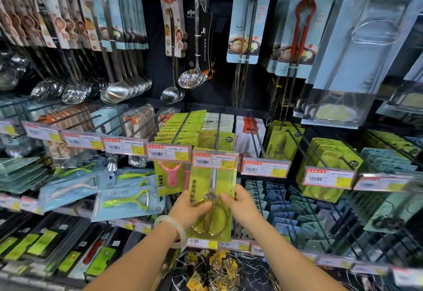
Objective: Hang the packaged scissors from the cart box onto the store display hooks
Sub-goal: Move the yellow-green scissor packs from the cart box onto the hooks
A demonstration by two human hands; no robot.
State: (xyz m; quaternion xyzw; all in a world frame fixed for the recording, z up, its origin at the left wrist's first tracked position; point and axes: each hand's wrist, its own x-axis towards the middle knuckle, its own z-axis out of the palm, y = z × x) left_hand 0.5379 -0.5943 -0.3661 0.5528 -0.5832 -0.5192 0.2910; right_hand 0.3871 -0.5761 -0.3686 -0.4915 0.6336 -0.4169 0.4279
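Both hands are closed on one green scissors package [211, 199] just below the middle of the frame: the left hand [191, 208] grips its left edge with the thumb laid across the front, and the right hand [238, 203] pinches the right edge, thumb on the front as well. A pale bangle [170, 231] sits on the left wrist. The package stands nearly upright, and its top edge is tucked behind a price tag [214, 160] at the tip of a display hook [217, 128] that runs back toward the upper centre, already loaded with matching green cards [207, 138]. Whether the hang hole has caught the hook tip cannot be told, since the tag covers it.

This looks like the threading step. To do it well, the card should be kept square to the hook, the top raised until the hole meets the tip behind the tag, then slid straight back. Even pressure from both hands should stop the card from twisting. The neighbouring tag [168, 152] to the left, with the pink peeler pack [170, 176] under it, sits close, so sideways drift should be avoided. The cart box is not in view.
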